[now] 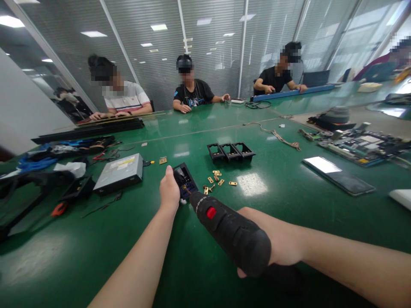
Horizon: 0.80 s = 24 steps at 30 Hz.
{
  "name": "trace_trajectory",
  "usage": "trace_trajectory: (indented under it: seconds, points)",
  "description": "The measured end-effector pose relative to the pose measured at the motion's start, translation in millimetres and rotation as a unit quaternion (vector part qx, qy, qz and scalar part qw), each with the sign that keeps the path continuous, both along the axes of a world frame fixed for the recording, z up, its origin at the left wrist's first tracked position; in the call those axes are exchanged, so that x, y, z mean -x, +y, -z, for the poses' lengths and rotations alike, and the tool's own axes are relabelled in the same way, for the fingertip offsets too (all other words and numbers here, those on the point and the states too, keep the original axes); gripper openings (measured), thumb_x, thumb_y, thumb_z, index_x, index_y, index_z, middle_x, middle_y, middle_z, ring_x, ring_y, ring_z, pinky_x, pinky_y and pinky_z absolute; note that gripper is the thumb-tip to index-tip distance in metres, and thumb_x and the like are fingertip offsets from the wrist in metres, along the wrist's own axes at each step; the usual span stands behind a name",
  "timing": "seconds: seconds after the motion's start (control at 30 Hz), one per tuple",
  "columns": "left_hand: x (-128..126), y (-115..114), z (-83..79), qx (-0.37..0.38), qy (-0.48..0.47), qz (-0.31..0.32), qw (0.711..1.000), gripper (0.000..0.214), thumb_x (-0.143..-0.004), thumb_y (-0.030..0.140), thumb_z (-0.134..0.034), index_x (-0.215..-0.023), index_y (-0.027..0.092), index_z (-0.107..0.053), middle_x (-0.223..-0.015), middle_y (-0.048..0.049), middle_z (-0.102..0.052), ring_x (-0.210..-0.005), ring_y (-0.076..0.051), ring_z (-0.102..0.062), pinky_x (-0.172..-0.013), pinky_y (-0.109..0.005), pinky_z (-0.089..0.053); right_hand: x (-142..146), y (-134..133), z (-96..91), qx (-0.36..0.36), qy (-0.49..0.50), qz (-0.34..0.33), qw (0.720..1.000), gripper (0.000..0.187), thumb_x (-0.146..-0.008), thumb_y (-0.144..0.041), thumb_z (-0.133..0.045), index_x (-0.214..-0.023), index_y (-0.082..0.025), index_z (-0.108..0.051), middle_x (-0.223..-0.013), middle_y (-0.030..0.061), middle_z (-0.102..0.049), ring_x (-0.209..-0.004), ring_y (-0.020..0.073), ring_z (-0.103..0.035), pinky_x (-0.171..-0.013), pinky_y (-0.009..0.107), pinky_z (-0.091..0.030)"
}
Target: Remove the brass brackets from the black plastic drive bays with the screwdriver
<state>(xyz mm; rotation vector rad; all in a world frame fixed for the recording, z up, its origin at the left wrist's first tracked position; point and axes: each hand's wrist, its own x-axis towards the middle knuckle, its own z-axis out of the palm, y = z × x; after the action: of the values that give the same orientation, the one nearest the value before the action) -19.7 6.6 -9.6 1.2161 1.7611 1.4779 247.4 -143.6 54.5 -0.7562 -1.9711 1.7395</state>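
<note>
My left hand [169, 188] is closed around the left side of a small black plastic frame [189, 182], its thumb on top. My right hand [272, 233] grips a black cordless drill [234, 231] with a red button. The drill's nose points away from me to the left, and its bit reaches into the black frame; the exact contact point is too small to tell. Just right of the frame lie several small brass plates [221, 182] with holes. Behind them stands a row of three joined black frames [229, 153].
A silver disc drive [120, 173] lies at left beside cables and a black housing [77, 188]. At right are a phone [338, 175], circuit boards [356, 145] and a braided cord [276, 137]. Several people sit across the green table [205, 124], one holding a long blue bar [289, 93].
</note>
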Motion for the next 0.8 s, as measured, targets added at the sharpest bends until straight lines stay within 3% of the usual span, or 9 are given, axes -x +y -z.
trace_trajectory:
  seconds: [0.37,0.8]
  points:
    - [-0.1,-1.1,-0.2,0.010,0.005,-0.003,1.000,0.083,-0.089,0.094,-0.033,-0.075,0.020,-0.067,-0.079,-0.0117,-0.071,-0.078,-0.027,-0.064,-0.072,-0.036,-0.046,-2.6,-2.7,3.2,0.023,0.019,0.013,0.999,0.041,-0.060,-0.035,-0.101,-0.068,-0.017,-0.065,-0.066,-0.0045,-0.065,-0.062,0.0137,-0.058,-0.060,0.026,-0.047]
    - [-3.2,-5.4,-5.8,0.016,0.001,0.005,1.000,0.077,-0.088,0.094,-0.033,-0.072,0.023,-0.060,-0.078,-0.0101,-0.069,-0.080,-0.028,-0.064,-0.075,-0.037,-0.047,-0.6,-4.4,-4.3,0.061,0.042,0.022,0.997,0.039,-0.058,-0.022,-0.102,-0.073,-0.016,-0.066,-0.064,-0.0065,-0.065,-0.061,0.0124,-0.059,-0.058,0.024,-0.045]
